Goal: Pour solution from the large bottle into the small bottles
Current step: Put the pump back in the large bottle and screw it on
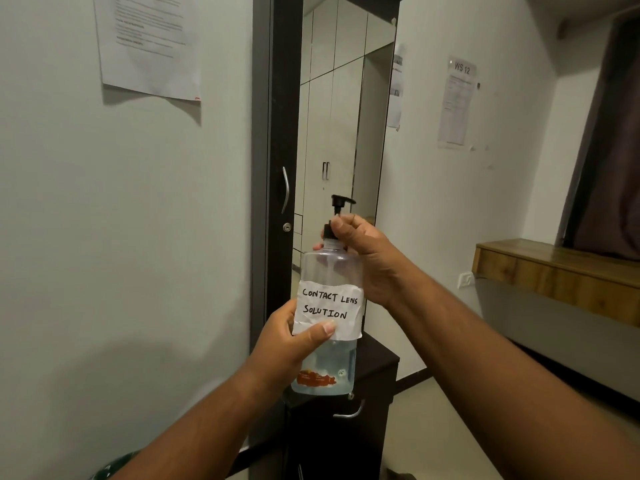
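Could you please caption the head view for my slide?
Left hand holds the labelled large bottle upright while right hand grips its pump cap.

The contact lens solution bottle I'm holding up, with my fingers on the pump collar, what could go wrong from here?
1. The bottle is held in the air, above the dark cabinet. Your left hand grips it partly over the loose paper label, which might slip.
2. Your right hand pinches the pump collar. If the collar comes free suddenly, liquid could spill.
3. No small bottles are in view, so pouring has no target yet.
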